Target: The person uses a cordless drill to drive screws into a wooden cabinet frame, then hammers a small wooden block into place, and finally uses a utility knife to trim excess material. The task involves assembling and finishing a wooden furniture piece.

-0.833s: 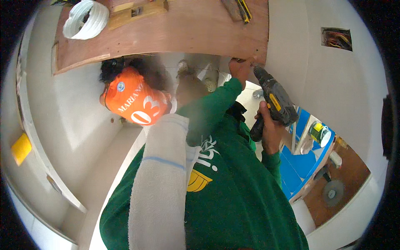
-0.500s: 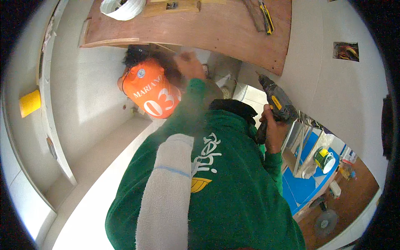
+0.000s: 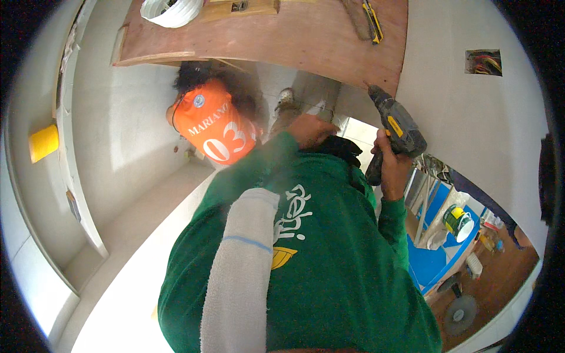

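Note:
A dark cordless drill with a yellow mark is in my right hand, my fingers wrapped round its grip. Its thin bit points up toward the edge of the reddish plywood panel. My left hand is at my waist, over a black pouch or bunched cloth. Its fingers are partly stretched and nothing shows in them; some fingertips are hidden. A white towel hangs down over my green shirt.
Below the panel, at left, crouches a person in an orange shirt. On the panel lie a utility knife and a white roll. An open wall box shows wires. At right are a paint can and a grinding disc.
My left hand has drawn back from below the panel's edge to my waist. The drill stays in my right hand, shifted slightly. Dark cloth now shows at the far right.

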The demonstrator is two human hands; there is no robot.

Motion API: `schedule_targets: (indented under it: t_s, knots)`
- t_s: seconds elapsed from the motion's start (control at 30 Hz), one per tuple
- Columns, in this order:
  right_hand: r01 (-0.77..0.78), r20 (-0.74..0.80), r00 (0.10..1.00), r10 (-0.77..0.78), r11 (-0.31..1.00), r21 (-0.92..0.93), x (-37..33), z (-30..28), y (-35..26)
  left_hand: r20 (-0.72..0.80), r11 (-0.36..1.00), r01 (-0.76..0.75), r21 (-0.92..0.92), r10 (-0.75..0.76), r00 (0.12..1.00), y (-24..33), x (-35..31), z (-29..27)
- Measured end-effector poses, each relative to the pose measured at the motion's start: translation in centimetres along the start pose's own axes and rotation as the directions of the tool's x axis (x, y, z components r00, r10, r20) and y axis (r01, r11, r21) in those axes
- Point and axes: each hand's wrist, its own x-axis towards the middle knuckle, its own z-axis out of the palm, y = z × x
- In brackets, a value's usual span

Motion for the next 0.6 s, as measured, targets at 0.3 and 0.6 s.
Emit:
schedule_targets:
  t_s: [0.3, 0.6]
  knots:
    - [0.695, 0.263, 0.715, -0.648, 0.699, -0.169, 6.6, 8.3, -4.4, -0.291, -0.379, -0.756, -0.534, -0.758, 0.584, -13.1, -0.5, -8.9]
    - [0.733, 0.486, 0.680, -0.548, 0.491, -0.471, 20.4, 25.1, -9.4, -0.516, -0.327, -0.900, -0.289, -0.738, 0.435, -22.2, -1.5, -16.9]
